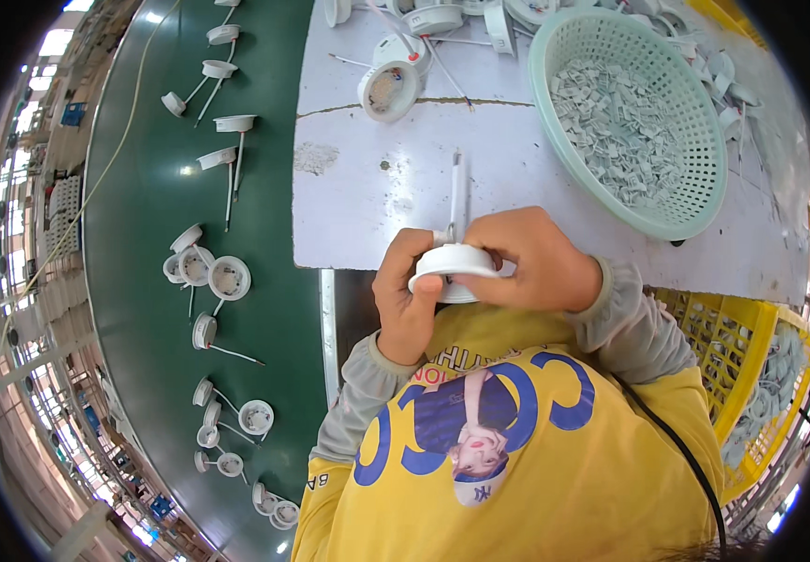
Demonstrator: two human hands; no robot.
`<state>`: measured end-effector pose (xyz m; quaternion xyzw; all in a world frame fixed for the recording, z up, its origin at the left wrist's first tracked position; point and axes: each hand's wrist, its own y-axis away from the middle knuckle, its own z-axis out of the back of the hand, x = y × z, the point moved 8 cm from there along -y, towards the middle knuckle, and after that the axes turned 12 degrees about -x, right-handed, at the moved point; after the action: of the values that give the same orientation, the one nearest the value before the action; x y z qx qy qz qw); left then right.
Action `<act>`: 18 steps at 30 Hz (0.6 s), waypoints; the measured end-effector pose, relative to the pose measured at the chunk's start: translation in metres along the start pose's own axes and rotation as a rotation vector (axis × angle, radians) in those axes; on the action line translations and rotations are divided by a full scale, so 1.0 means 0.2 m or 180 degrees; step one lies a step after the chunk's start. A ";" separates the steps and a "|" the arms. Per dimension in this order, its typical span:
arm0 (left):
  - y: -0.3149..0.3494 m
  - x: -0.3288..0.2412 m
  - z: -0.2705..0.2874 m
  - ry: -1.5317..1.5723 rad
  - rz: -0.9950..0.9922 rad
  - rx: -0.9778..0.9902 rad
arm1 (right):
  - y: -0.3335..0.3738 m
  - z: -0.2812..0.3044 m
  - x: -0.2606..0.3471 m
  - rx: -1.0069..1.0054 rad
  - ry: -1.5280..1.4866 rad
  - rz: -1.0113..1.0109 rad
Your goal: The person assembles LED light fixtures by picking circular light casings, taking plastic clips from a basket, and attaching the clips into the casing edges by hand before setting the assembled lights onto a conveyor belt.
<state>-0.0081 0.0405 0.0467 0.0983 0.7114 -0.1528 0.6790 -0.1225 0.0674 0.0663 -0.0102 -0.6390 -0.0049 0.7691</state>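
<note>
Your left hand [405, 304] and right hand [531, 262]: fingers clamped on white round housing [455, 265], held over desk [368, 187] edge. Green basket [564, 140] of small parts beyond right hand. Conveyor belt [143, 281] with similar housings left.

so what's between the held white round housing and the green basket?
Head view: only bare white worktop between the white round housing and green basket; its cable runs farther left.
</note>
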 end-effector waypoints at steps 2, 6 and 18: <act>0.00 0.01 0.03 0.0158 -0.0060 -0.0270 | 0.03 0.00 0.18 -0.0278 0.0699 0.1209; 0.01 0.10 0.06 0.1438 0.0508 -0.0227 | 0.08 0.01 0.31 -0.0605 0.0647 0.1801; 0.08 0.15 -0.02 0.2122 0.1360 0.0527 | 0.07 -0.03 0.30 -0.0734 0.0083 0.1761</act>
<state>-0.0079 0.0554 0.0165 0.3424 0.8414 -0.0247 0.4174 -0.1050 0.0807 0.1241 -0.2712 -0.5973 0.1322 0.7431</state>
